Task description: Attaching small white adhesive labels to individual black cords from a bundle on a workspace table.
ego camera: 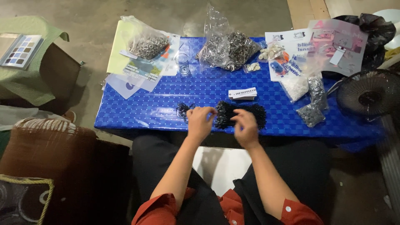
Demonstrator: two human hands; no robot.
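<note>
A bare concrete floor runs under a low counter (166,110) draped in a glossy blue checked cover, and I sit at its near edge looking down over my arms. My left hand (200,121) rests at the near-middle of the cover with its fingers (209,111) curled and pinching at the left end of a bundle of black cords (241,115). My right hand (246,127) hovers over the bundle's middle, fingers bent down; it is blurred, so I cannot tell whether they have closed on a strand or only touch the pile. Just left of my left hand lies a small loose tangle of black cord (182,110).

Farther back stand a small clear glass (182,63), a big clear bag of metal rings (227,49), a second bag of rings (146,45) lying on papers, a slim white box (243,93) just behind the bundle, and small packets of grey beads (310,113) to the right. A round black wire fan guard (368,92) sits at the far right edge.

The bundle lies close to the near edge; as I judge it, a hard tug on one strand could drag the whole lot over onto my lap. The cords look tightly packed, so pulling one could knot the rest. The slick cover would let everything slide.
</note>
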